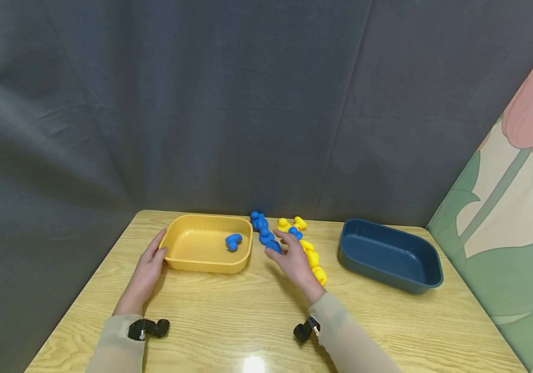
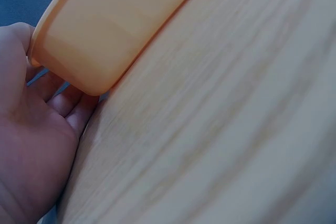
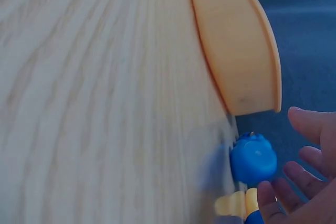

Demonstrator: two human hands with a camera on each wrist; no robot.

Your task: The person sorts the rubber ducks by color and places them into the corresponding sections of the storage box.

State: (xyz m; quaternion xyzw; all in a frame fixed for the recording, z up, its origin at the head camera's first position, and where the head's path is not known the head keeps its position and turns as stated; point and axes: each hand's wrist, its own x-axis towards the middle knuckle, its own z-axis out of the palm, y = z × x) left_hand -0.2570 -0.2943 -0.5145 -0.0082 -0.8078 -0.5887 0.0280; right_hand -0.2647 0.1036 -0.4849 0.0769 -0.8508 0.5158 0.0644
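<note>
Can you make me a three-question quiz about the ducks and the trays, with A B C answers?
1. Where is the yellow tray?
A. left of the blue tray
B. right of it
C. inside it

2. What colour is the duck in the yellow tray?
A. yellow
B. blue
C. green

3. What is the left hand doing?
A. lifting a duck
B. making a fist
C. touching the yellow tray's side

Answers: 1 A, it sits by the left hand. 2 B, the one duck inside is blue. 3 C, its fingers lie against the tray's wall.

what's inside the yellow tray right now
One blue duck lies inside the yellow tray, near its right end. The rest of the floor that shows is bare; the near wall hides a strip of it. The left hand touches the tray's left end.
</note>
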